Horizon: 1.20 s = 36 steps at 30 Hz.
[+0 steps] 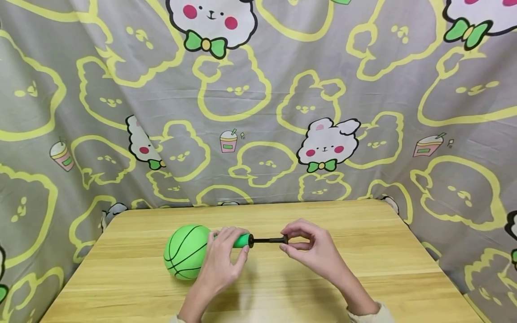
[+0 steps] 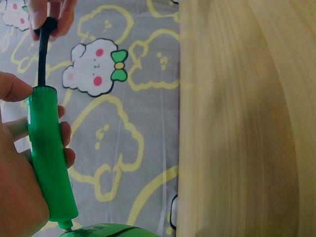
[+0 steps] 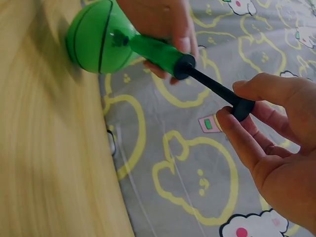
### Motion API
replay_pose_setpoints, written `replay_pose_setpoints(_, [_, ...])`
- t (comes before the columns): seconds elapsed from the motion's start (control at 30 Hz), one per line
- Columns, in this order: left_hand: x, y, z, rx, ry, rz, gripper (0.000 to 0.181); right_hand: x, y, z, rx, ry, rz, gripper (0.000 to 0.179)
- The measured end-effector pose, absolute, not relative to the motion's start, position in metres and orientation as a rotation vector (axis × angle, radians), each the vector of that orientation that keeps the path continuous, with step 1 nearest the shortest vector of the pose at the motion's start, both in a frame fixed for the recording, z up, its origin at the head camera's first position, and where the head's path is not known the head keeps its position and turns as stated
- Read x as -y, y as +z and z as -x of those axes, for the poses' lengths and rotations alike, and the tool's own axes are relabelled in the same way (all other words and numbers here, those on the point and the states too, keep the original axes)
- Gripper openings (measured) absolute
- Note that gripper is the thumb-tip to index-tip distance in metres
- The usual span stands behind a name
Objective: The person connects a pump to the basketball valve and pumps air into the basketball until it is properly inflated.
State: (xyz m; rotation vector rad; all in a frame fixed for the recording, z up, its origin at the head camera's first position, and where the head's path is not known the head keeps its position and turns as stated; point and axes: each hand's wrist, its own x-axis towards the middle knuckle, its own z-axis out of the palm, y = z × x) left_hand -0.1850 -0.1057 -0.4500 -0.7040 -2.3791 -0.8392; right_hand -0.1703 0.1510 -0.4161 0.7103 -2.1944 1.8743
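We have the green pump (image 1: 242, 241) above the desk (image 1: 387, 260), long axis crosswise, nozzle (image 2: 65, 224) at the ball (image 1: 185, 253); our left grip (image 1: 219, 261), nearer the ball, clasps its barrel (image 2: 48, 143), our right grip (image 1: 317, 252) pinches the black handle (image 3: 243, 109) opposite.

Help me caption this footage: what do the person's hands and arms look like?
The left hand and right hand are bare: no gloves, rings or cables show. The left sleeve and right sleeve, both pale, just enter the head view's bottom edge.
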Motion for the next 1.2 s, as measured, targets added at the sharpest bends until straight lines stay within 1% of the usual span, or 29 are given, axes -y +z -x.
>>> replay_pose_setpoints(0.27, [0.111, -0.447, 0.188, 2.369, -0.882, 0.677, 0.027, -0.173, -0.408, 0.170, 2.182, 1.896, -0.738, 0.028])
replay_pose_setpoints(0.43, [0.111, -0.446, 0.189, 2.362, -0.895, 0.678, 0.027, -0.178, -0.405, 0.170, 2.189, 1.892, -0.751, 0.027])
replay_pose_setpoints(0.73, [0.109, -0.444, 0.186, 2.365, -0.927, 0.671, 0.026, -0.176, -0.405, 0.171, 2.134, 1.871, -0.762, 0.027])
replay_pose_setpoints(1.2, [0.102, -0.447, 0.184, 2.347, -0.923, 0.686, 0.024, -0.157, -0.414, 0.171, 2.122, 1.898, -0.725, 0.026])
